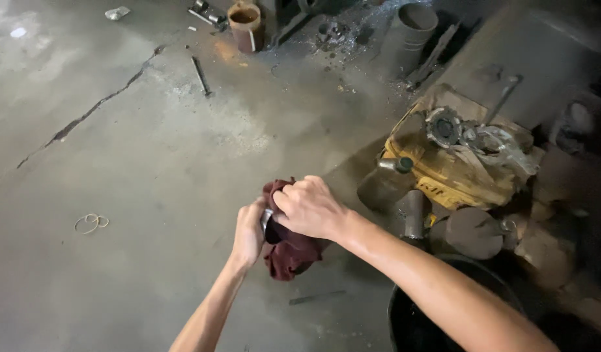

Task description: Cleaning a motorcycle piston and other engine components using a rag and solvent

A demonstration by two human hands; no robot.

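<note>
Fingers of both hands bunch crumpled maroon rag around shiny metal part.

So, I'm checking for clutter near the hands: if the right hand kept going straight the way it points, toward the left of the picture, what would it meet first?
The right hand already rests on the dark red crumpled cloth, against the left hand. Past them lies bare cracked concrete floor up to two thin wire rings, though depth is hard to judge.

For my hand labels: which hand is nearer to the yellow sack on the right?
Right. The right hand, gripping the dark red rag, lies on the side toward the yellow sack; the left hand is behind the rag, farther away.
</note>
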